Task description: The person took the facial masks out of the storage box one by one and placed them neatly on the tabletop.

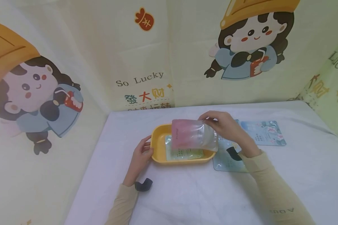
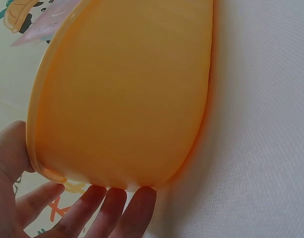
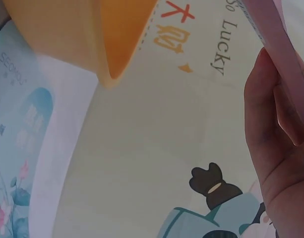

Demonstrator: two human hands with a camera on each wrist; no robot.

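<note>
A pink and silver packet (image 1: 188,134) hangs tilted over a yellow tray (image 1: 159,161), covering part of its inside. My right hand (image 1: 222,125) pinches the packet by its upper right edge; in the right wrist view the hand (image 3: 280,134) has its thumb against the pink packet (image 3: 275,39). A green and white packet (image 1: 183,154) lies in the tray, partly hidden beneath the pink one. At the tray's left end, my left hand (image 1: 140,157) grips the wall. Its thumb is at the rim and its fingertips touch the outside in the left wrist view.
Right of the tray lies a blue-green packet (image 1: 225,162), partly under my right wrist. Behind it is a light blue packet (image 1: 266,132) with a flower print. A white cloth (image 1: 186,193) covers the table, and printed curtains (image 1: 186,62) stand at the back and sides.
</note>
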